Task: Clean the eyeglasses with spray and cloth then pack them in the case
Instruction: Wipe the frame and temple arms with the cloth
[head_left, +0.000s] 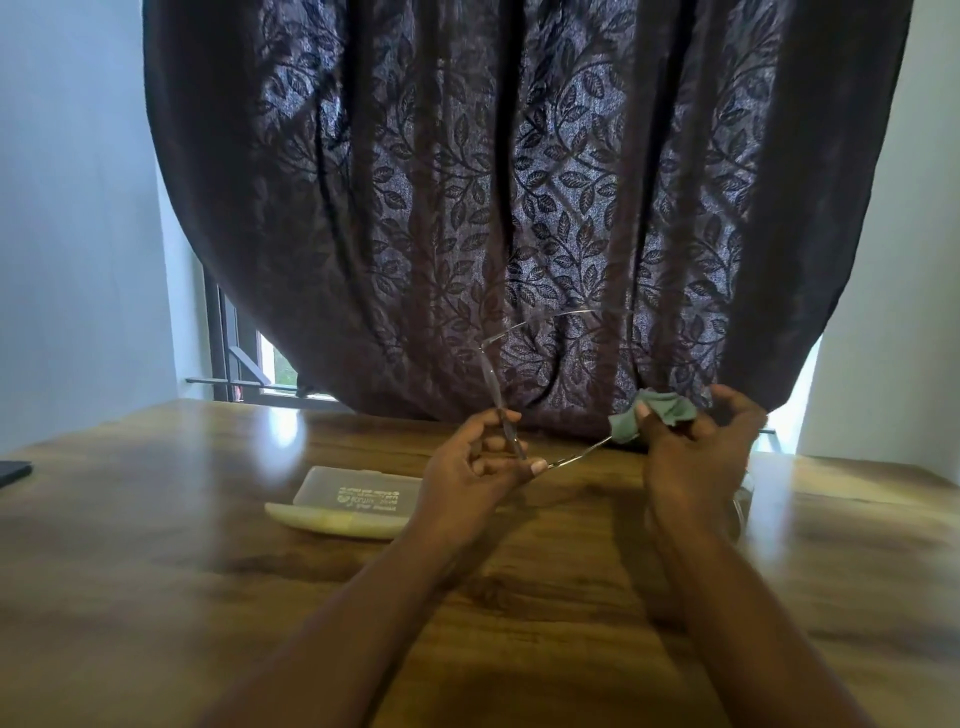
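Midway above the wooden bench (156, 545), a person's left hand (472, 467) pinches one temple arm of thin-framed eyeglasses (519, 332), holding them raised before a dark leaf-patterned curtain (493, 182). To the right of the glasses' near arm, the right hand (696, 457) grips a bunched green cloth (660, 413) against the frame's other side. A pale case (353, 501) lies closed on the bench just left of the left hand.
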